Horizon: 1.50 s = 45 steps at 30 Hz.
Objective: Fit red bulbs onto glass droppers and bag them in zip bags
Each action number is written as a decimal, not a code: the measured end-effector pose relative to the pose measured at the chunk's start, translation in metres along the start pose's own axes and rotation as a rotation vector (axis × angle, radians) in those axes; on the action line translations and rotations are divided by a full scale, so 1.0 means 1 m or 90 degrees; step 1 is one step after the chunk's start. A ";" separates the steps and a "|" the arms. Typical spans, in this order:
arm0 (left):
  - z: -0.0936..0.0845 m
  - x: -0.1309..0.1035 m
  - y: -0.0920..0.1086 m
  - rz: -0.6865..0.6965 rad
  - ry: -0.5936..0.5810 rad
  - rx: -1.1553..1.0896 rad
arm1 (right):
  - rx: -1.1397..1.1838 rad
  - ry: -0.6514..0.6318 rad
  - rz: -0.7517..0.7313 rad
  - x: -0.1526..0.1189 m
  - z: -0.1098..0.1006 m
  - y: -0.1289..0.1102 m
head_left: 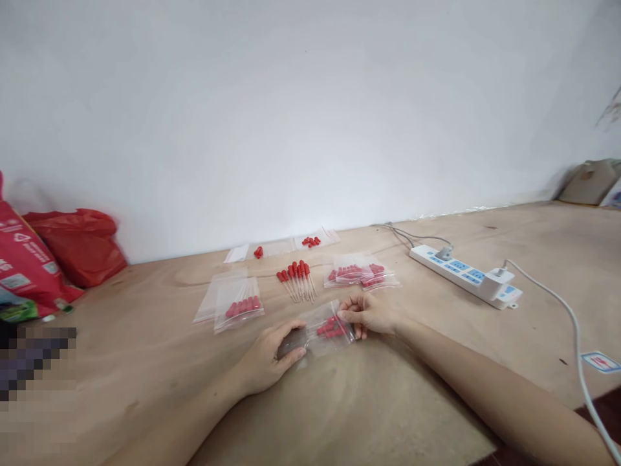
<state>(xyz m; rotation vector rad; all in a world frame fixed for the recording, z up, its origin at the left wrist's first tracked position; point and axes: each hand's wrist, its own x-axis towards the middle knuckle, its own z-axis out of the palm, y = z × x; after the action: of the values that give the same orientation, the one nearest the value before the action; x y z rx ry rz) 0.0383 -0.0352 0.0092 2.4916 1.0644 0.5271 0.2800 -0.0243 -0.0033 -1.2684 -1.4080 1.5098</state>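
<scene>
A clear zip bag (323, 340) with several red-handled pieces inside lies low on the table in front of me. My right hand (366, 315) pinches its right edge, near the seal, between thumb and fingers. At the opposite end, my left hand (276, 356) curls around the bag's left side, thumb below and fingers above. Just beyond the bag, several loose thin-shafted tools with red handles (298, 278), like small screwdrivers, lie fanned out. A filled zip bag (240, 314) rests to the left, and overlapping filled bags (359, 272) lie to the right.
Against the wall, small red pieces (311, 241) and a red piece (259, 252) lie on flat plastic bags. A white power strip (460, 275) with plugs and cables (557, 298) is at the right. Red bags (77, 246) stand at the left.
</scene>
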 end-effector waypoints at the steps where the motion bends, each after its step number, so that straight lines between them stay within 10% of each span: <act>1: 0.000 0.000 0.000 0.001 0.000 -0.001 | -0.014 0.000 -0.012 0.001 0.002 0.001; 34: 0.001 -0.001 -0.002 -0.018 -0.017 0.001 | -0.085 -0.074 -0.050 0.001 0.007 0.000; 45: -0.002 -0.002 0.002 -0.013 -0.012 -0.031 | -0.216 -0.064 -0.197 0.004 0.004 0.008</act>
<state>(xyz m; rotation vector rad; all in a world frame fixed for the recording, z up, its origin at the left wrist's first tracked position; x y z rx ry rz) 0.0375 -0.0374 0.0118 2.4363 1.0560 0.5169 0.2762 -0.0233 -0.0118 -1.1121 -1.8892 1.1724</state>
